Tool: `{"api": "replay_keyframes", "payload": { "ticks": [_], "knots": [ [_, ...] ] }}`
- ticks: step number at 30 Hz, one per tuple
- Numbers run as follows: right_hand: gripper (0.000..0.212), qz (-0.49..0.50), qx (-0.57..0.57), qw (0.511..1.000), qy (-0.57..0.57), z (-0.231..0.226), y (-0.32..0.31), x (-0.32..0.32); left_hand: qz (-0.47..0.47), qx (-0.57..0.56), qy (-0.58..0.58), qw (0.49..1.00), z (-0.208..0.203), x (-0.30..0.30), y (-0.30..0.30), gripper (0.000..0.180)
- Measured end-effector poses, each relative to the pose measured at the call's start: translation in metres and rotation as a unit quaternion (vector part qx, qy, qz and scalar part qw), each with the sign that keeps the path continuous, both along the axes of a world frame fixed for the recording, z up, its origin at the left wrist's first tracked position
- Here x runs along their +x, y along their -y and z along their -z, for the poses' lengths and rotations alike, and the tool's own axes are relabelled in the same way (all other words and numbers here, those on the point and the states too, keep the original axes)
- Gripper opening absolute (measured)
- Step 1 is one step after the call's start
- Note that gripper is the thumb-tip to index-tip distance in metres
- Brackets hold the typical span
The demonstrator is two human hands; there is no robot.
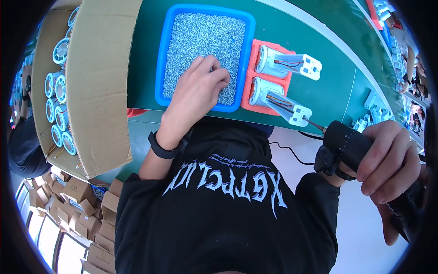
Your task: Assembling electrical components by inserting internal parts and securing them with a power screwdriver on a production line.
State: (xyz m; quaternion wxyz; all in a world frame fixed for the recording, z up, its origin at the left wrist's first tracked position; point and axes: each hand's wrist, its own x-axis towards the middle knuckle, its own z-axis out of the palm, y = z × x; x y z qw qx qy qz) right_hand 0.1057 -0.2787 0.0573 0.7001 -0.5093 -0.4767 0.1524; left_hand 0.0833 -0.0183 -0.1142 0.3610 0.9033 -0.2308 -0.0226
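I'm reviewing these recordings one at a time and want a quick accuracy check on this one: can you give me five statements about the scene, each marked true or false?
1. The left hand is over the blue tray of small silvery pieces. True.
2. The right hand holds nothing. False: it grips a black power screwdriver.
3. Two white-ended parts sit in the red-orange holder. True.
4. The screwdriver bit points toward the part farther from the body. False: it points toward the nearer part.
5. The cardboard box stands to the right of the tray. False: it is on the left.
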Motion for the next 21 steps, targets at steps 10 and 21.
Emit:
{"api": "replay_keyframes", "payload": {
  "ticks": [10,21],
  "knots": [
    [0.051,-0.041,0.048,0.994,0.086,0.009,0.001,0.004,-0.065,-0.118,-0.045,0.99,0.004,0.006,0.004,0.004],
    [0.056,0.043,0.09,0.993,0.057,0.013,-0.022,-0.012,-0.002,-0.257,0.025,0.966,0.006,-0.003,0.031,0.012]
  ]
}}
